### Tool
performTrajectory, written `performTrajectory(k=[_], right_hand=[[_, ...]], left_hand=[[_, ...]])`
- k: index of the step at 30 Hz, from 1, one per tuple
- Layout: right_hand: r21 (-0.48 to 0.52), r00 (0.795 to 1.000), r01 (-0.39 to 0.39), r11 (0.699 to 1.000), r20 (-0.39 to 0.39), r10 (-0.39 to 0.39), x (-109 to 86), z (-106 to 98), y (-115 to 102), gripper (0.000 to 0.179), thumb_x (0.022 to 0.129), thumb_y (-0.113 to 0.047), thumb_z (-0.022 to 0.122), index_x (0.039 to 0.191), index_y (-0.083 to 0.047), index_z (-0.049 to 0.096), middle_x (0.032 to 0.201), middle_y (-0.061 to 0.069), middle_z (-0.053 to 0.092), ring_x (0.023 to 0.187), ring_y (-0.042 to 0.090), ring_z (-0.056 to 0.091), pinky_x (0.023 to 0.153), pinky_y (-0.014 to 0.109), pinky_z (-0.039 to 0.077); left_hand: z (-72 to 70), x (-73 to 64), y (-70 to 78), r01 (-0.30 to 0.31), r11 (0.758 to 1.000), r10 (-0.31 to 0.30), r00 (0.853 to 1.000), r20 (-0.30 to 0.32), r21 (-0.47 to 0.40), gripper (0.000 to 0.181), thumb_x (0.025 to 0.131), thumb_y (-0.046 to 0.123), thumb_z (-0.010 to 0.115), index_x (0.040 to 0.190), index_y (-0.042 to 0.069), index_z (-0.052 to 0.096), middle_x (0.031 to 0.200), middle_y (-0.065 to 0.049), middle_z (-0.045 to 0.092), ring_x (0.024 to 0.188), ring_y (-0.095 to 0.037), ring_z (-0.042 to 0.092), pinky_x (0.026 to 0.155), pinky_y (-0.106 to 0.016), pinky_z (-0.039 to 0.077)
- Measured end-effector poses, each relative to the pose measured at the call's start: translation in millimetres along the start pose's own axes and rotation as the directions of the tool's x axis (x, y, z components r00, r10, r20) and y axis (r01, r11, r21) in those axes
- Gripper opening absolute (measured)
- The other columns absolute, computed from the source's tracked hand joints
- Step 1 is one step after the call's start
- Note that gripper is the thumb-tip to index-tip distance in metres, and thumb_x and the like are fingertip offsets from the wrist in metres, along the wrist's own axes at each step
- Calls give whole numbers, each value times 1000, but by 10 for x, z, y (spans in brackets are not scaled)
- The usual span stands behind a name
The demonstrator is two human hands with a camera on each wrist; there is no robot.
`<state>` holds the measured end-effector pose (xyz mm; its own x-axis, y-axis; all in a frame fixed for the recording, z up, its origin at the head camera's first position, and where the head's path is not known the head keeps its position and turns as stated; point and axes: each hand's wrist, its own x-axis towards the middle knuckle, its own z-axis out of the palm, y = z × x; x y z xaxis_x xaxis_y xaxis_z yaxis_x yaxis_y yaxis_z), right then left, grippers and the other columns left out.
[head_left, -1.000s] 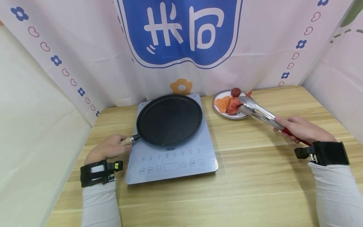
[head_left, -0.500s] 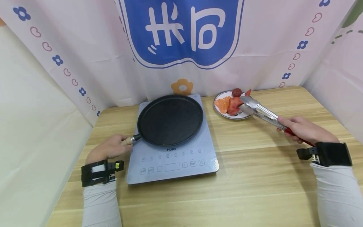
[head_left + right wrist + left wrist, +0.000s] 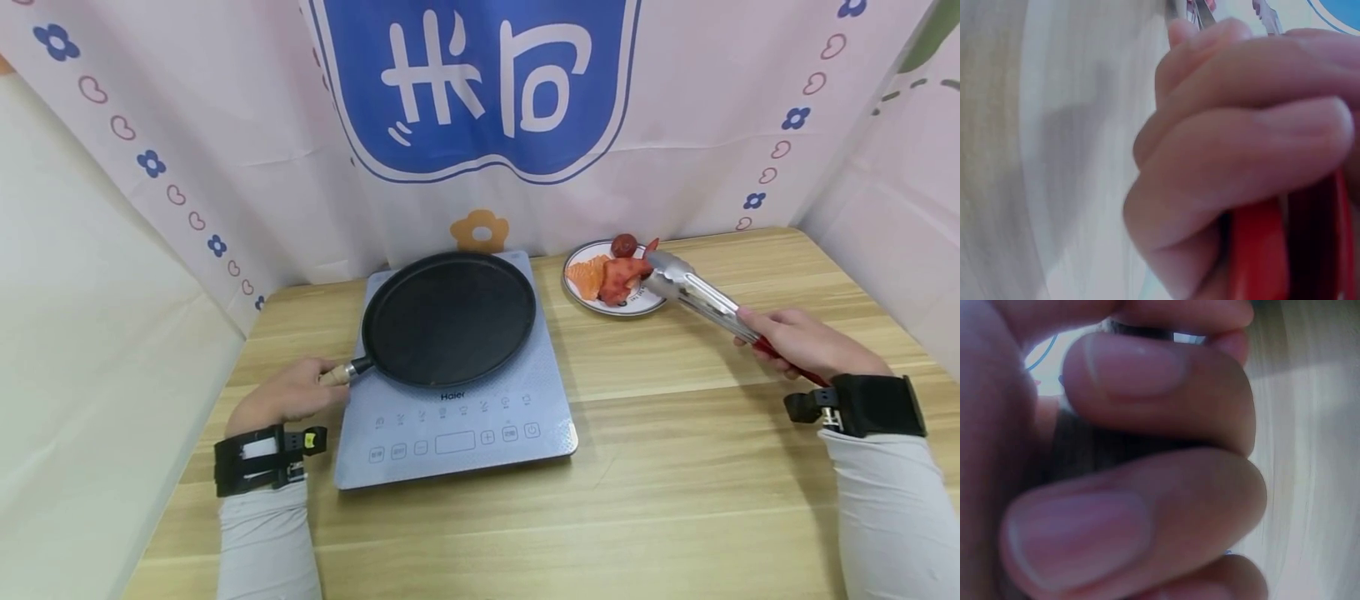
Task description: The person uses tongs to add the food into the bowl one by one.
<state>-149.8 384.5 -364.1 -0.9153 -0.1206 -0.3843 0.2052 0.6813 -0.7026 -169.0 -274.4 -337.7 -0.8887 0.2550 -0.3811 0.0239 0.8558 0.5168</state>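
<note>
My left hand [image 3: 296, 389] grips the wooden handle [image 3: 336, 375] of a flat black frying pan [image 3: 450, 321]; in the left wrist view its fingers [image 3: 1085, 537] curl inward. My right hand [image 3: 813, 340] holds metal tongs [image 3: 708, 304] by their red handles [image 3: 1260, 250]. The tongs' tips are at the upper right end of a reddish piece shaped like a chicken wing [image 3: 618, 279]. That piece lies on a small white plate [image 3: 636, 304] with a dark rim. Beside it are orange salmon-like slices [image 3: 587, 277] and a dark red round item [image 3: 624, 245].
Under the pan is a light blue-grey induction cooktop [image 3: 457, 462] with touch controls along its front. All of this stands on a wood-grain table [image 3: 675, 500]. A printed curtain [image 3: 262, 167] hangs right behind the table's back edge, with pale walls at both sides.
The tongs' tips have shifted slightly right, from the middle of the reddish piece to its upper right end. My left hand and the pan stay in place.
</note>
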Motion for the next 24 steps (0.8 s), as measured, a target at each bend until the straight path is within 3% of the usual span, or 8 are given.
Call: performTrajectory(k=[24], right_hand=[[59,1000,20,998,-6,-20,54,36,-1,70,112,-56,24,123,6,53,74,-2,52,56,9,45,51,29,41]], left_hand=[[-8,-6,14,-5,1000,5,1000,6,-5,26,95,20,61,109,-2,63,67,4,43,56,-12,44,51,-27,40]])
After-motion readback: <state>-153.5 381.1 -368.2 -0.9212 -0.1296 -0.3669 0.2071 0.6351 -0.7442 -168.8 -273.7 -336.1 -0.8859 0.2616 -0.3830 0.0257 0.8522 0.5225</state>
